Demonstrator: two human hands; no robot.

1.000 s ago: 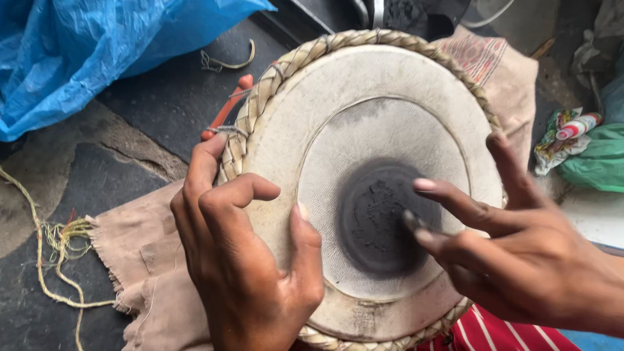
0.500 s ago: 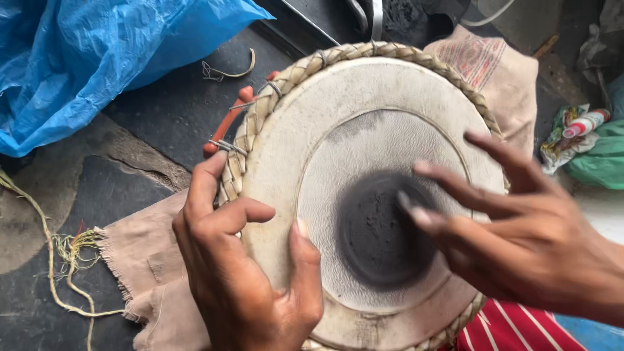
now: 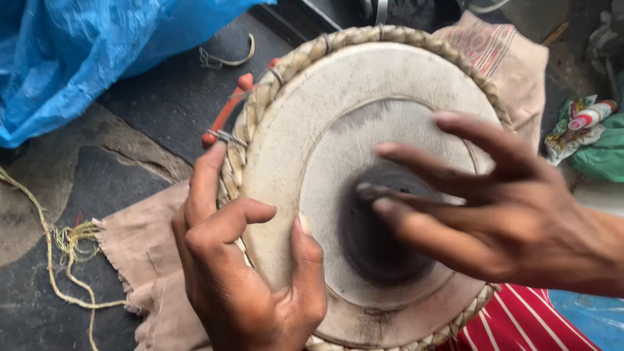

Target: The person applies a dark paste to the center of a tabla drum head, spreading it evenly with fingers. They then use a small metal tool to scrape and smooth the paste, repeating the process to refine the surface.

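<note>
- You are bracing the drum head (image 3: 292, 136) at its braided rim (image 3: 260, 97), left hand (image 3: 240, 279) clenched there.
- Your right hand (image 3: 494, 214), fingers spread and grasping nothing, is rubbing the black centre patch (image 3: 370, 240); be keeping strokes light.

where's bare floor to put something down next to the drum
Bare dark floor lies between the crumpled blue plastic sheet and the round drum's braided rim; another patch lies left of the frayed beige cloth, edged by yellow twine. The right side is crowded with wrappers and cloth.

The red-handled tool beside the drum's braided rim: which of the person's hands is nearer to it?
Left. The left hand grips the braided rim just below the red-handled tool; the right hand is over the drumhead's dark centre.
</note>
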